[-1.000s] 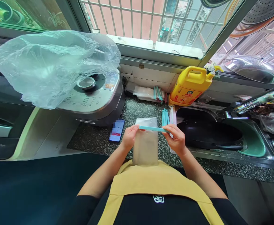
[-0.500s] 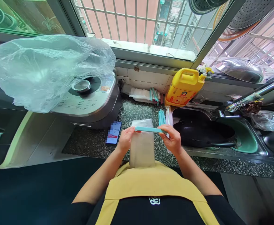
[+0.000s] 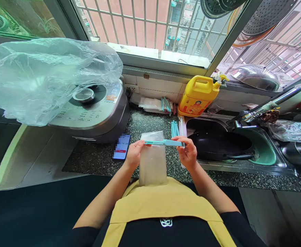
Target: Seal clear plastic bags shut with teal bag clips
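A clear plastic bag (image 3: 152,164) hangs upright in front of my apron, over the speckled countertop (image 3: 101,157). A teal sealing stick (image 3: 165,142) lies across the bag near its top. My left hand (image 3: 134,155) pinches the bag's left edge at the stick's left end. My right hand (image 3: 187,152) is closed on the stick's right end, which sticks out past the bag. More teal sticks (image 3: 174,128) lie on the counter just beyond.
A rice cooker (image 3: 93,109) under a large clear plastic sheet (image 3: 44,75) stands at the left. A phone (image 3: 121,151) lies in front of it. A yellow jug (image 3: 198,96) stands by the sink (image 3: 263,151), which holds a dark pan (image 3: 219,145). Folded bags (image 3: 152,103) lie by the wall.
Both hands with bag and stick stay together. The stick's right end now juts further right past the bag. The view has shifted slightly.
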`<move>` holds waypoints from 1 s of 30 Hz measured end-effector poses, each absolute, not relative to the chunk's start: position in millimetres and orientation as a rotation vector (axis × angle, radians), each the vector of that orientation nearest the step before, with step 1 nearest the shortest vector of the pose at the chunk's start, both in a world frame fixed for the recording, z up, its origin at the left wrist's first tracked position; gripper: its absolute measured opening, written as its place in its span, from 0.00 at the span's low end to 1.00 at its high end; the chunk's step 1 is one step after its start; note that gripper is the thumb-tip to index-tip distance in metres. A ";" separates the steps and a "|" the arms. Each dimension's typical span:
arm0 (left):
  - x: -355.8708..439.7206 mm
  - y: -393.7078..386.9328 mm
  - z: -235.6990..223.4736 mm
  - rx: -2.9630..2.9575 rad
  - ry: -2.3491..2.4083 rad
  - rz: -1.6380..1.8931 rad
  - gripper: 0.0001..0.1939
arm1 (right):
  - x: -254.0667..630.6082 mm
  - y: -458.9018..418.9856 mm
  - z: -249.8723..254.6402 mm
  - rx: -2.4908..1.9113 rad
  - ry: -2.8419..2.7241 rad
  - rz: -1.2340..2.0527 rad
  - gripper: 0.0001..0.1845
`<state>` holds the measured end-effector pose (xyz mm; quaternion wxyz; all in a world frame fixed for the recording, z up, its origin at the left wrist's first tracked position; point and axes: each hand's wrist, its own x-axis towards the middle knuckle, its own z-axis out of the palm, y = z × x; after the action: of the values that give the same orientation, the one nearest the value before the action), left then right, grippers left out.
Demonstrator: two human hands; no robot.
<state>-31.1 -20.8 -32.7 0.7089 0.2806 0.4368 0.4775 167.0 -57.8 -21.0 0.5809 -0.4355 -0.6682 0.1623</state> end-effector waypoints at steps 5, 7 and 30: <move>-34.1 -17.2 -30.7 0.660 0.997 1.115 0.18 | 171.6 -55.3 -27.6 -0.959 -1.436 0.328 0.08; -35.7 -15.1 -28.8 0.676 1.020 1.135 0.18 | 173.3 -54.4 -27.2 -0.960 -1.389 0.292 0.08; -38.9 -0.4 -17.8 0.722 1.061 1.147 0.17 | 181.5 -51.0 -24.2 -1.009 -1.048 0.835 0.12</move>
<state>-38.9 -0.4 -17.8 0.6520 0.3180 0.4674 0.5053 181.5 -51.0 -24.2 0.6684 -0.4476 -0.4646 0.3701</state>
